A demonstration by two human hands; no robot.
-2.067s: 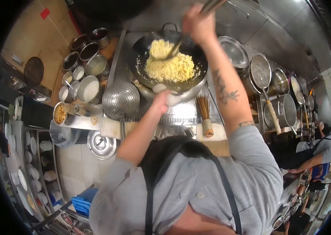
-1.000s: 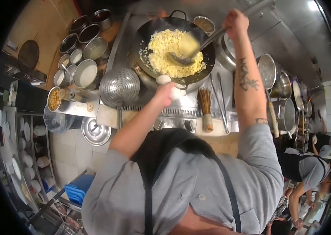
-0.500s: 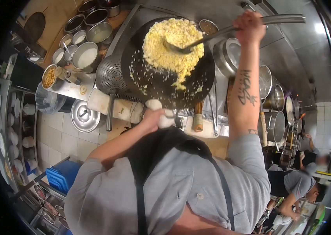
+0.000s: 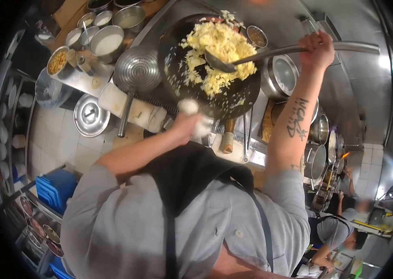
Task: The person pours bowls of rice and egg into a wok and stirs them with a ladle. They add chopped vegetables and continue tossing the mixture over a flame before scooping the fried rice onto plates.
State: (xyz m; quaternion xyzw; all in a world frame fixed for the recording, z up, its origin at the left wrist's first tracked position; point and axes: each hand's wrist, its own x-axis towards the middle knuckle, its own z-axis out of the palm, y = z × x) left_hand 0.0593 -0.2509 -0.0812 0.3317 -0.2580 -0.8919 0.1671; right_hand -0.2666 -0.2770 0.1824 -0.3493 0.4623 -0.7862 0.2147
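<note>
A dark wok holds yellow-and-white rice-like food, some of it scattered up the walls and at the far rim. My left hand is closed around a white cloth at the wok's near edge; the wok's handle is hidden under it. With my right hand I grip the long metal handle of a ladle. The ladle's bowl rests among the food near the middle of the wok.
Left of the wok lies a perforated strainer, with metal containers beyond. A brush sits before the wok. To its right stands a pot. A round lid is at lower left. Co-workers are at lower right.
The food has spread from a compact mound into looser clumps, some at the far rim. Relative to the view, the wok and my right hand with the ladle have shifted right.
</note>
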